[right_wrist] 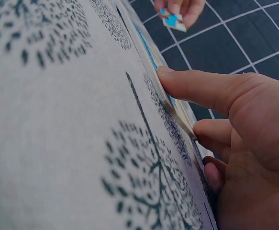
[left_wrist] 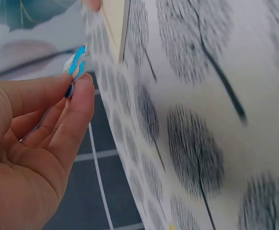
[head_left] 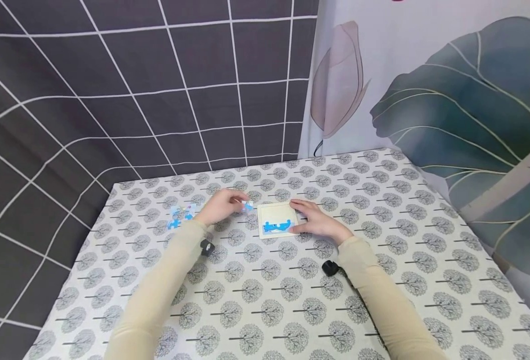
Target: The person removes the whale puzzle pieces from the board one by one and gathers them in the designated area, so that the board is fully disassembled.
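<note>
My left hand (head_left: 221, 206) pinches a small blue and white jigsaw piece (left_wrist: 76, 62) between thumb and fingertips, held up just left of the puzzle tray. The shallow, light wooden puzzle tray (head_left: 274, 209) lies on the table, with joined blue pieces (head_left: 277, 226) along its near side. The rest of the tray's floor is bare wood. My right hand (head_left: 321, 224) grips the tray's right side, thumb at the near right corner by the blue pieces and fingers at the far right. In the right wrist view the tray shows only edge-on, partly hidden by the thumb (right_wrist: 196, 88).
Several loose jigsaw pieces (head_left: 174, 223) lie on the table left of my left hand, partly hidden by the wrist. A tree-print cloth (head_left: 265, 320) covers the table. Behind it hang a dark grid curtain (head_left: 201, 60) and a leaf-print curtain (head_left: 463, 110).
</note>
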`<state>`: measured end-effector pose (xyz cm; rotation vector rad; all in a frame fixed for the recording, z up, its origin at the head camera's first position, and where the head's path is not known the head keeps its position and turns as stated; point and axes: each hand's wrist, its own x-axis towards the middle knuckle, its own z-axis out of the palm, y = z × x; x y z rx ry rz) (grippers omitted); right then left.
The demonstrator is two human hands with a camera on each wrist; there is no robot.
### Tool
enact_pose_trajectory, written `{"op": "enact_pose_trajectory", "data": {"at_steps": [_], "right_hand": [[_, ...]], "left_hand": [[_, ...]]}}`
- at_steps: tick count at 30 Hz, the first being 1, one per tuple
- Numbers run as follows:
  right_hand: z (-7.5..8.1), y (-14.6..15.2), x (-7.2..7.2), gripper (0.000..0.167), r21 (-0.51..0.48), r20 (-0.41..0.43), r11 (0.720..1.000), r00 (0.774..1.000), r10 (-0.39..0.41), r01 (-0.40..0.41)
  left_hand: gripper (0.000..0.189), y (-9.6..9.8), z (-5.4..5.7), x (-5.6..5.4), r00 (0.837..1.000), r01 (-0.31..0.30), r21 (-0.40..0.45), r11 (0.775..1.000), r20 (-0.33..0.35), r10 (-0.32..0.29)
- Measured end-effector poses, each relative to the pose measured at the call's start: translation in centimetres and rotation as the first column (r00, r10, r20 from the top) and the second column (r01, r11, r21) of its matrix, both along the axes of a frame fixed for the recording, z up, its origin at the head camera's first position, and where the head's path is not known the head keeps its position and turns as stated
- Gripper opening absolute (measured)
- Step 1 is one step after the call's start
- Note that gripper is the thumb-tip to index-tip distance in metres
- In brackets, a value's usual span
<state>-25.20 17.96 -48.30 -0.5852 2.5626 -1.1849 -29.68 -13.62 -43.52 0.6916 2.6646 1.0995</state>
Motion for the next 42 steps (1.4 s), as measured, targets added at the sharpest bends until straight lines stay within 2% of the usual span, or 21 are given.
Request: {"op": "enact_pose_trajectory", "data": {"at_steps": [7,13,18,24,33,42], "right_hand": [[0.2,-0.2,0.0,0.092,0.000,0.017,1.000,1.000,-0.007,0.007],[0.2,-0.2,0.0,0.092,-0.001,0.027,1.000,1.000,-0.012,0.012],[0.4,-0.3,0.0,0.091,-0.013,0.033,1.000,0.999,-0.017,0.018],[0.3,-0.3,0.2,0.091,-0.021,0.045,1.000,0.999,-0.021,0.022],[0.1,-0.2,0.2,0.092,-0.033,0.054,0.999,0.998,-0.024,0.026],[-0.2,-0.2,0.1,0.091,-0.007,0.017,1.000,1.000,-0.014,0.014]], "left_hand": [[0.029,-3.7,1.4,0.6,0.991,-0.117,0.004,0.993,0.059,0.117],[0.030,-6.4,2.5,1.0,0.990,-0.140,-0.002,0.990,0.037,0.140],[0.029,-7.9,3.1,1.3,0.987,-0.155,0.002,0.988,0.036,0.155],[0.024,-8.6,2.7,1.9,0.977,-0.204,-0.056,0.977,0.051,0.207],[0.024,-9.1,1.2,2.3,0.978,-0.199,-0.103,0.975,0.050,0.205],[0.022,-9.6,0.1,2.4,0.978,-0.198,-0.133,0.971,0.037,0.205]]}}
